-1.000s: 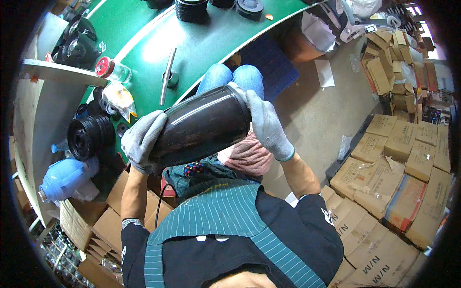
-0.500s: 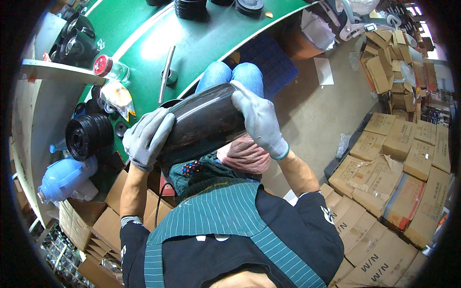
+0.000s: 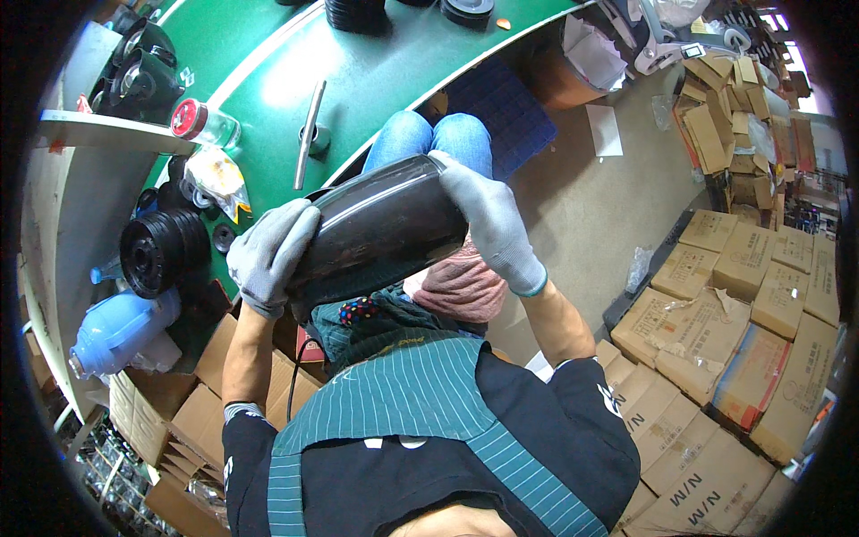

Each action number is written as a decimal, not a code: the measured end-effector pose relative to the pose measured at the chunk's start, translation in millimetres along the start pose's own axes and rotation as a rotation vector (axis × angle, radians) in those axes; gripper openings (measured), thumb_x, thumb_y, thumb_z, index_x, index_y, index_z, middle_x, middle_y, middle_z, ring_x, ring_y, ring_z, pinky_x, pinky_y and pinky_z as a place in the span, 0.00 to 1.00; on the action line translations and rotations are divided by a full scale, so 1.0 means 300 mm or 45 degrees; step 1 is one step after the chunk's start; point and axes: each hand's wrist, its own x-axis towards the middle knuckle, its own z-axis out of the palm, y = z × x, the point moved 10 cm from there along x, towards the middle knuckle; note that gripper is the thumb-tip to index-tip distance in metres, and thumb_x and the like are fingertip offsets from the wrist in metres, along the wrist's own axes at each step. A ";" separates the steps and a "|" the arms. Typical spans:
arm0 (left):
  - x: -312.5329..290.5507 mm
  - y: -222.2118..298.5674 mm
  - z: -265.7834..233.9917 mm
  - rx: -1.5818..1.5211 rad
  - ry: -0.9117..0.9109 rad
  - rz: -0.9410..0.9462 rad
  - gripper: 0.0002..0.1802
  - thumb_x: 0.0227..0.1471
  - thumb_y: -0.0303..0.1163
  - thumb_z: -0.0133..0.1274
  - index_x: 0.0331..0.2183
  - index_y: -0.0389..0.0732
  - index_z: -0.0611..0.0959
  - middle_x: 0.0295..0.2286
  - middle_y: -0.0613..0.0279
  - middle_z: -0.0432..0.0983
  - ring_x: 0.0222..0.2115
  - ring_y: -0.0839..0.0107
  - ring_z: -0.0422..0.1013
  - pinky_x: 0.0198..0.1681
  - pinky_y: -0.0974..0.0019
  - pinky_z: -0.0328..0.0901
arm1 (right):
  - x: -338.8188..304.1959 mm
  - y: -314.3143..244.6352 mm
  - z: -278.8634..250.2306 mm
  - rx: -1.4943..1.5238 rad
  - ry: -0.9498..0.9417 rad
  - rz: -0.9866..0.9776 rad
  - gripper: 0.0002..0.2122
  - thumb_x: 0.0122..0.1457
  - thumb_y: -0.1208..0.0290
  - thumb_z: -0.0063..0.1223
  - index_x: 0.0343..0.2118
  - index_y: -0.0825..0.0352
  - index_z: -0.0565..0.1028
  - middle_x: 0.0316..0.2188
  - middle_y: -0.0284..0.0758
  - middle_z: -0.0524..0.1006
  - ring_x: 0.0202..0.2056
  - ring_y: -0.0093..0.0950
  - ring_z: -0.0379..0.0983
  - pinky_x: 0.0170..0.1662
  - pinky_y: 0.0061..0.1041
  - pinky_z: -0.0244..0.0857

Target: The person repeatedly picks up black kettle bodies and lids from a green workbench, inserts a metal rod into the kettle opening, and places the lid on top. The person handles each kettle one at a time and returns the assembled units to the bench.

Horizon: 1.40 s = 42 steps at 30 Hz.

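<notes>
A large glossy black cylinder-shaped shell (image 3: 385, 228) is held sideways above my lap, slightly higher at its right end. At its left end, my gloved left hand (image 3: 273, 255) is closed round the rim. My right hand (image 3: 492, 219), also in a grey glove, grips the other end, its thumb side over the upper edge. Beneath the shell lies a pink cloth (image 3: 458, 291) on my leg. On the green table just beyond, a metal rod (image 3: 310, 134) stands in a dark round base. The shell's underside and some fingertips are hidden.
Left of me are a jar with a red lid (image 3: 204, 123), a stack of black discs (image 3: 161, 255) and a light-blue plastic vessel (image 3: 125, 331). Cardboard boxes (image 3: 707, 336) are piled at right. A blue crate (image 3: 501, 116) sits under the table edge.
The shell has turned slightly in my hands, and its right end has shifted a little to the right with my right hand. Both hands keep their grip.
</notes>
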 end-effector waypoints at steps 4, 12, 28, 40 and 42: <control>-0.002 0.025 0.033 0.043 -0.037 0.085 0.22 0.56 0.28 0.56 0.53 0.39 0.87 0.48 0.50 0.84 0.47 0.52 0.83 0.52 0.53 0.78 | 0.016 0.024 0.042 0.135 -0.201 0.861 0.31 0.63 0.54 0.67 0.63 0.71 0.73 0.50 0.52 0.83 0.51 0.42 0.83 0.56 0.36 0.74; -0.012 -0.009 0.025 -0.014 -0.030 -0.010 0.22 0.56 0.28 0.57 0.52 0.38 0.87 0.48 0.49 0.84 0.46 0.52 0.83 0.50 0.55 0.78 | -0.023 0.071 0.022 -0.051 -0.037 0.459 0.16 0.76 0.72 0.41 0.55 0.72 0.79 0.48 0.53 0.84 0.46 0.42 0.86 0.51 0.32 0.76; 0.026 0.001 0.054 -0.051 0.017 -0.015 0.25 0.51 0.29 0.59 0.52 0.40 0.87 0.45 0.49 0.85 0.43 0.52 0.84 0.44 0.57 0.79 | -0.040 0.065 0.030 0.257 -0.186 0.973 0.56 0.56 0.40 0.70 0.71 0.81 0.54 0.60 0.62 0.73 0.62 0.52 0.73 0.65 0.43 0.66; 0.007 -0.003 0.077 -0.072 0.036 -0.025 0.24 0.51 0.29 0.59 0.52 0.40 0.87 0.45 0.49 0.85 0.42 0.52 0.84 0.45 0.57 0.80 | -0.038 0.054 -0.031 0.118 0.207 0.622 0.14 0.74 0.70 0.51 0.53 0.72 0.82 0.45 0.55 0.84 0.47 0.43 0.85 0.47 0.33 0.77; -0.001 -0.018 0.065 -0.074 0.050 -0.060 0.23 0.51 0.28 0.59 0.51 0.41 0.87 0.44 0.49 0.85 0.42 0.53 0.84 0.44 0.58 0.80 | -0.043 0.064 -0.055 0.098 0.203 0.582 0.15 0.75 0.70 0.50 0.56 0.73 0.80 0.46 0.54 0.84 0.48 0.39 0.86 0.44 0.31 0.77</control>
